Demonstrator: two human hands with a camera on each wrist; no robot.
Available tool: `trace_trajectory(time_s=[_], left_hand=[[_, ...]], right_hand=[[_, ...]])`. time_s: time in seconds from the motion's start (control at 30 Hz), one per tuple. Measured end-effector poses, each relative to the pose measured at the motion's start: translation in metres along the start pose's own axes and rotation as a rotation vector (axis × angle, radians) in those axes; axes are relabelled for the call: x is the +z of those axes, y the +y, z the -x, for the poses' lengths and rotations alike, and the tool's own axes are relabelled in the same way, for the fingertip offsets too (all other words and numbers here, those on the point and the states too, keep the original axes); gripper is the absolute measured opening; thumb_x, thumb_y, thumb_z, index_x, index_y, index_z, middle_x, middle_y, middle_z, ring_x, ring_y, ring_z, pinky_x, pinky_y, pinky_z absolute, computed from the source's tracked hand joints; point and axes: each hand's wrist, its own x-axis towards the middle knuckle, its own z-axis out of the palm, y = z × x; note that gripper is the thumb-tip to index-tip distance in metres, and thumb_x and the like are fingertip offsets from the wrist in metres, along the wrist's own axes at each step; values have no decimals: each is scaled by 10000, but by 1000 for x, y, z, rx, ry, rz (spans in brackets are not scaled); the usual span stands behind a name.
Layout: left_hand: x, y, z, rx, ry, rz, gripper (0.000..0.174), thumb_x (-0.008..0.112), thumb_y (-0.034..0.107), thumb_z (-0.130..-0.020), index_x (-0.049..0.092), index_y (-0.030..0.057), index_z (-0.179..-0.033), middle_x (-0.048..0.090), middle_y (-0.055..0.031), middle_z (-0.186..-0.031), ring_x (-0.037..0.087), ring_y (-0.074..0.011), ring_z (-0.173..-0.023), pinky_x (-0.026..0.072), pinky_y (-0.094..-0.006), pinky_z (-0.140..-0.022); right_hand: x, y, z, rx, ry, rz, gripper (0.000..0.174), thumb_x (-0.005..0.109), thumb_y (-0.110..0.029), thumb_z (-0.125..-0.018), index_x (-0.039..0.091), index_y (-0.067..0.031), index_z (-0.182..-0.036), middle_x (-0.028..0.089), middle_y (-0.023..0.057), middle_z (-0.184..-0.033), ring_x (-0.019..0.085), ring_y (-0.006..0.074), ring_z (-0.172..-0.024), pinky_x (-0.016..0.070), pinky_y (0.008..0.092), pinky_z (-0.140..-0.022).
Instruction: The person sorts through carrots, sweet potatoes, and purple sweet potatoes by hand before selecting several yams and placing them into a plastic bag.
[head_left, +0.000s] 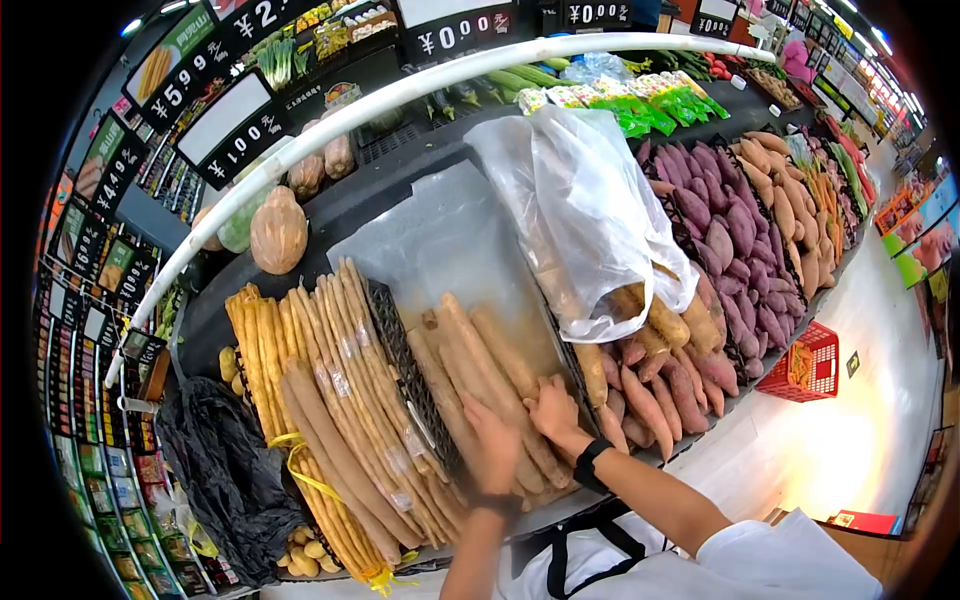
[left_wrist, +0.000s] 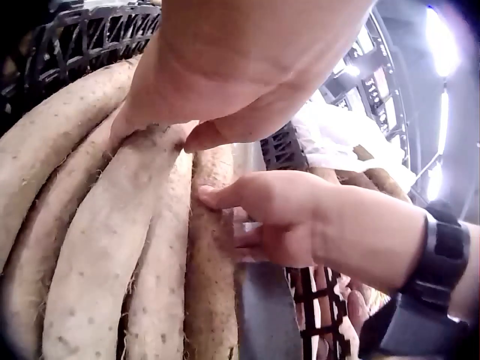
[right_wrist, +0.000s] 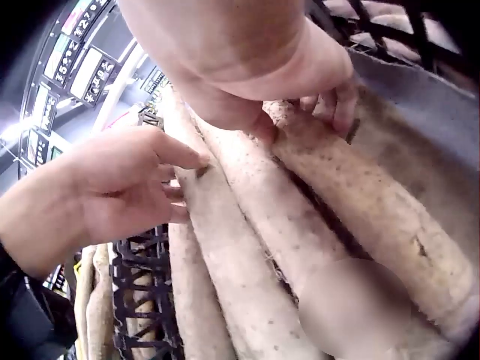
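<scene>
Thick tan yams point(head_left: 462, 345) lie side by side in a lined crate. My left hand point(head_left: 492, 445) grips one yam point(right_wrist: 217, 206) from the crate's left part, thumb on top and fingers down its side. Close to its right, my right hand point(head_left: 555, 412) holds the end of another yam point(right_wrist: 375, 199) between thumb and fingers. In the left wrist view, the left hand point(left_wrist: 232, 90) hides part of the yams, while the right thumb presses the rightmost one point(left_wrist: 211, 270). A black band point(head_left: 592, 465) circles the right wrist.
Left of the crate stand thinner wrapped yams point(head_left: 350, 360) behind a black crate wall point(head_left: 400, 360). To the right, a white plastic bag point(head_left: 580, 200) lies over sweet potatoes point(head_left: 650, 400). A black bag point(head_left: 215, 460) sits far left; a white rail point(head_left: 420, 85) curves behind.
</scene>
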Motion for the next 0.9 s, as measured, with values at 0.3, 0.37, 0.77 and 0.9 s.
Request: trace_trajectory(time_s=[0.3, 0.37, 0.77, 0.9], left_hand=[[3, -19, -1, 200, 77, -422, 1041, 726, 16, -739, 90, -94, -1555, 235, -282, -1595, 305, -426, -1439, 254, -522, -1165], [0, -21, -8, 181, 73, -370, 1024, 749, 85, -777, 110, -84, -1558, 256, -269, -1589, 315, -405, -1417, 265, -554, -1132], [6, -36, -9, 263, 163, -734, 835, 639, 306, -933, 215, -41, -1563, 134, -191, -1664, 173, -358, -1524, 222, -677, -1136], [2, -39, 16, 415, 11, -824, 818, 642, 189, -880, 244, 0, -1569, 163, -189, -1659, 164, -335, -1536, 194, -675, -1151]], right_hand=[[-1, 2, 6, -31, 123, 58, 513, 708, -280, -876, 551, -20, -1289, 524, 230, -1312, 588, 460, -1126, 500, 514, -945], [2, 7, 7, -72, 170, 64, 497, 716, -272, -874, 547, -13, -1262, 522, 231, -1300, 593, 464, -1117, 505, 522, -936], [1, 19, -5, -80, 196, 84, 562, 735, -261, -868, 533, 19, -1311, 550, 225, -1273, 574, 431, -1141, 486, 485, -952], [1, 16, -6, -67, 165, 78, 551, 733, -263, -863, 532, -5, -1306, 535, 223, -1295, 587, 438, -1152, 505, 503, -951]])
